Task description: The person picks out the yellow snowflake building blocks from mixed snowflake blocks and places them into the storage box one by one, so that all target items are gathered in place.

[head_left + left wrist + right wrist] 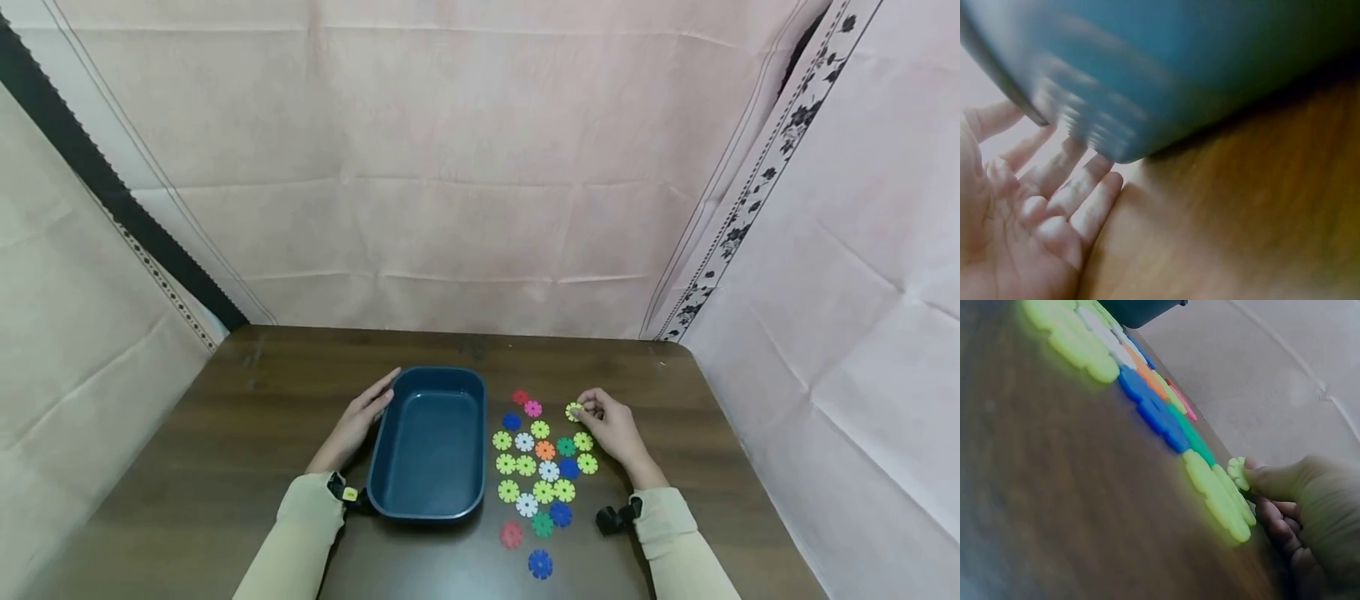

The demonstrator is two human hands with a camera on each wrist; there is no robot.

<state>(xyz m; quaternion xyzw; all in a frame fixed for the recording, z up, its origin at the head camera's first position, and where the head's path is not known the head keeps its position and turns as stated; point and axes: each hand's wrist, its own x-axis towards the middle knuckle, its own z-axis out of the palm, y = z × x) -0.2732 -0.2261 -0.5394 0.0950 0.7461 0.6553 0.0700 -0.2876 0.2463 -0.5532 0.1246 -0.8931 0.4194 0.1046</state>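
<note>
One blue notched disc nearest, assorted coloured discs beyond it, dark blue tray to their left, left hand at its left side, fingers extended, right hand pinching a yellow-green disc at the group's far right, pale cloth behind.

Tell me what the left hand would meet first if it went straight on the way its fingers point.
Most likely the blue tray: the left hand lies right beside its outer side and angles toward it, though depth leaves actual contact unclear.
</note>
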